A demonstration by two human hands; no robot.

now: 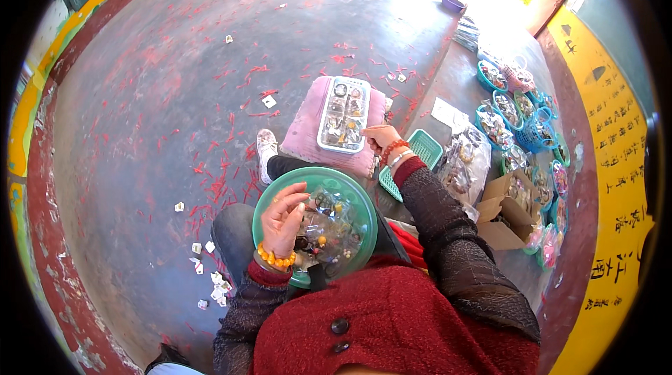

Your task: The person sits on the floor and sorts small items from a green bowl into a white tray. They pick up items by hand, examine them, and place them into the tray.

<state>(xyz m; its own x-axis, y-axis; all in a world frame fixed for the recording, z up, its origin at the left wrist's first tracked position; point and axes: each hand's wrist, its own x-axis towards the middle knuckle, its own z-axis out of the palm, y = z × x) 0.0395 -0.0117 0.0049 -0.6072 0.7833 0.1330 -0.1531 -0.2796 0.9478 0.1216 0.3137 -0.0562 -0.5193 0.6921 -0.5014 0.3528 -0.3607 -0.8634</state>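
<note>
A green plastic basin [372, 224] rests on my lap, filled with small items in clear plastic bags [329, 231]. Over its left side is my left hand [281, 217], loosely curled, fingers apart, with nothing visible in it. A yellow bead bracelet circles that wrist. My right hand [381, 138] reaches forward to the right edge of a white divided tray [321, 130]. Its fingers are pinched together; what they hold, if anything, is too small to name. Small bagged pieces [343, 130] lie in the tray's compartments. The tray sits on a pink padded stool [302, 123].
A green mesh basket [423, 147] stands beside the stool. To the right are a large clear bag [465, 161], an open cardboard box [505, 224] and several filled baskets [537, 130] along the wall. Red scraps [217, 182] and white bits [219, 291] litter the floor.
</note>
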